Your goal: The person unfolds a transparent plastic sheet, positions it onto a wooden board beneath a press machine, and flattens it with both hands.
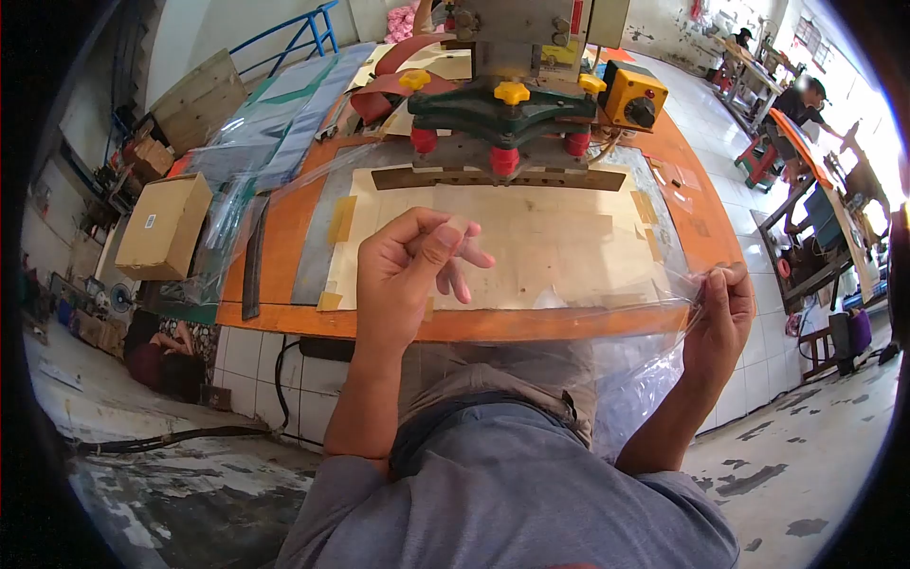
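Note:
My right hand (722,318) pinches the edge of a clear plastic sheet (654,353) between thumb and fingers, at the table's right front corner. The sheet hangs in folds over the front edge, and part of it lies across the board. My left hand (403,270) is raised over the left front of the pale board (531,237), its fingers loosely bent and apart, the thumb near the index finger. Nothing shows in it. Tape holds the board to the table. Above the board's rear edge sits the long metal bar (493,178) of a press (507,109).
A yellow control box (633,98) with a black knob stands right of the press. Clear sheets (275,114) cover a surface at the left, beside a cardboard box (163,228). A dark strip (253,256) lies on the orange table (284,232). Another person (801,114) sits at the far right.

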`<act>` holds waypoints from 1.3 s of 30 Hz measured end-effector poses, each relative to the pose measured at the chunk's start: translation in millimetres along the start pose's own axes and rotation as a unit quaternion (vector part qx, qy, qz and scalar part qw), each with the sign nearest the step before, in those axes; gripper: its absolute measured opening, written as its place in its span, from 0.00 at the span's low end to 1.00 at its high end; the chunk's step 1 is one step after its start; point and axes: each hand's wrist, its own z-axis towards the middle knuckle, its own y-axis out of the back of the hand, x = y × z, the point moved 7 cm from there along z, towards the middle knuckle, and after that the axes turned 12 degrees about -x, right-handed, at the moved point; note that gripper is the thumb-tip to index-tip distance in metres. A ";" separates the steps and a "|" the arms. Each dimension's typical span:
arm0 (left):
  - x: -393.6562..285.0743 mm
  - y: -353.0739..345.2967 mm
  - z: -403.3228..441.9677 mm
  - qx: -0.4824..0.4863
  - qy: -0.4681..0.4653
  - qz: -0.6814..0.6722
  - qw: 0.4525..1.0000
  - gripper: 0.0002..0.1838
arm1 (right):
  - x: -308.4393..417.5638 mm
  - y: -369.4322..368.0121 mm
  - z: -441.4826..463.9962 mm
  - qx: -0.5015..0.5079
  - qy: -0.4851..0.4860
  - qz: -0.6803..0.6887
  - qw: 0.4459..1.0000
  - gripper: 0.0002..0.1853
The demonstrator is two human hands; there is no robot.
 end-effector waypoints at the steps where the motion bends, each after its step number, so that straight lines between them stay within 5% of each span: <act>1: 0.6 -0.4 -0.2 -0.003 0.008 -0.016 1.000 0.15 | -0.3 1.7 0.6 -0.003 0.005 0.002 1.000 0.05; 26: -9.8 5.4 -13.2 -0.085 -0.071 0.051 0.992 0.14 | 12.3 7.9 -0.8 -0.043 0.039 -0.011 0.998 0.05; 39: -7.9 11.9 -14.0 -0.077 -0.035 0.034 0.996 0.12 | 22.3 2.6 -4.7 -0.043 0.066 -0.030 0.996 0.06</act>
